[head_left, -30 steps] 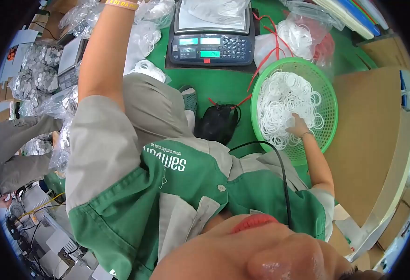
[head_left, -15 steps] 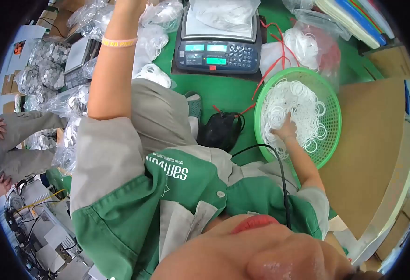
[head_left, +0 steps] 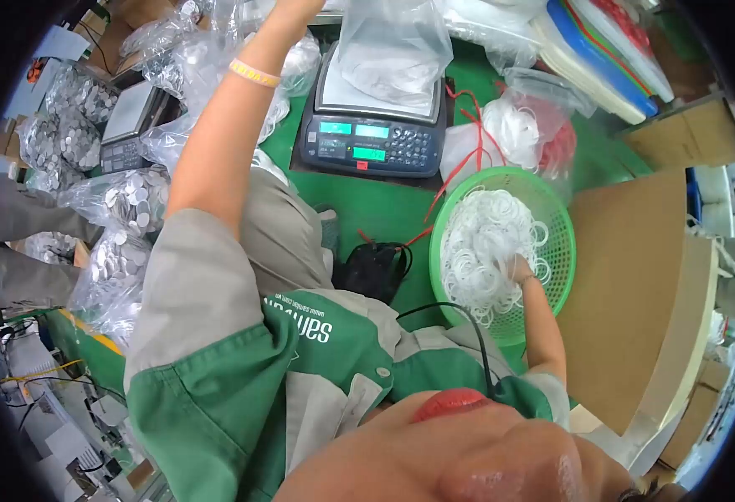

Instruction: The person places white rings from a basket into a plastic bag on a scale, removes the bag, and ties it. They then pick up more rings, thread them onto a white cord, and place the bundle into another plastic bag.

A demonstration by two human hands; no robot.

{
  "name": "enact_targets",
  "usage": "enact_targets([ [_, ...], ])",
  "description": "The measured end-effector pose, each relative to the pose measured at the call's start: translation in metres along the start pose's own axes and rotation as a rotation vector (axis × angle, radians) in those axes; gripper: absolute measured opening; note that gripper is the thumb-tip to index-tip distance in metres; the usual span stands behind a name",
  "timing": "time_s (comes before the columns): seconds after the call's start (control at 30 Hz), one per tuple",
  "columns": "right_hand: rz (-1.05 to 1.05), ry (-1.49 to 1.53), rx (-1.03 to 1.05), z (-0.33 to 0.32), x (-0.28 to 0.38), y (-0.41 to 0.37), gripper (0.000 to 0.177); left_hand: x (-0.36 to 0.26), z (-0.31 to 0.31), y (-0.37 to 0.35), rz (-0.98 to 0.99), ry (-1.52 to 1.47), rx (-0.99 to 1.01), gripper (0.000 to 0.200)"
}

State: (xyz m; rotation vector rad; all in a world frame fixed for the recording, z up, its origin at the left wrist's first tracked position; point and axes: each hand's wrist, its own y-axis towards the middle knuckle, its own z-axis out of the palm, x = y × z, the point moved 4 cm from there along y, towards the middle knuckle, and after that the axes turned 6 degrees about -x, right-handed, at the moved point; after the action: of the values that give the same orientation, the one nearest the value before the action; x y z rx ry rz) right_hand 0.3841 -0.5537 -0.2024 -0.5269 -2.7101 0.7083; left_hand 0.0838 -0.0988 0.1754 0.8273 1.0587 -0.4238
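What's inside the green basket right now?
A loose pile of white rings fills the green basket. The right hand is dug into it; its fingertips and the basket's floor beneath the pile are covered.

You have one view, from the camera on your head. It looks forward and steeply down through a fisheye lens with dark rounded edges. Your green-and-grey work jacket (head_left: 233,368) fills the foreground, very close; the round green plastic basket (head_left: 557,251) sits farther off at right, the grey digital weighing scale (head_left: 373,138) beyond.
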Motion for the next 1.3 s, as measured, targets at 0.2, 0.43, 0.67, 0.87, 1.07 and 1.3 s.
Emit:
enact_targets([
  [0.2,0.230,0.134,-0.114,-0.011,-0.007,-0.027,0.039,0.009,0.006,0.015,-0.032,0.669,-0.238,0.031],
  [0.43,0.117,0.402,-0.209,-0.053,0.030,-0.048,0.036,0.015,0.007,0.006,-0.217,0.734,-0.176,0.029],
  [0.67,0.069,0.370,-0.232,-0.051,0.015,-0.047,0.035,0.030,-0.014,0.009,-0.169,0.734,-0.180,0.021],
  [0.87,0.170,0.762,-0.256,-0.063,-0.017,-0.056,0.034,0.007,0.009,-0.005,-0.258,0.763,-0.202,0.054],
  [1.07,0.071,1.476,-0.422,-0.131,0.017,-0.061,0.038,0.008,0.008,-0.002,-0.198,0.693,-0.156,0.061],
  [1.3,-0.392,1.538,-0.481,-0.305,0.147,-0.008,0.041,0.008,0.017,-0.004,-0.237,0.597,-0.097,0.066],
])
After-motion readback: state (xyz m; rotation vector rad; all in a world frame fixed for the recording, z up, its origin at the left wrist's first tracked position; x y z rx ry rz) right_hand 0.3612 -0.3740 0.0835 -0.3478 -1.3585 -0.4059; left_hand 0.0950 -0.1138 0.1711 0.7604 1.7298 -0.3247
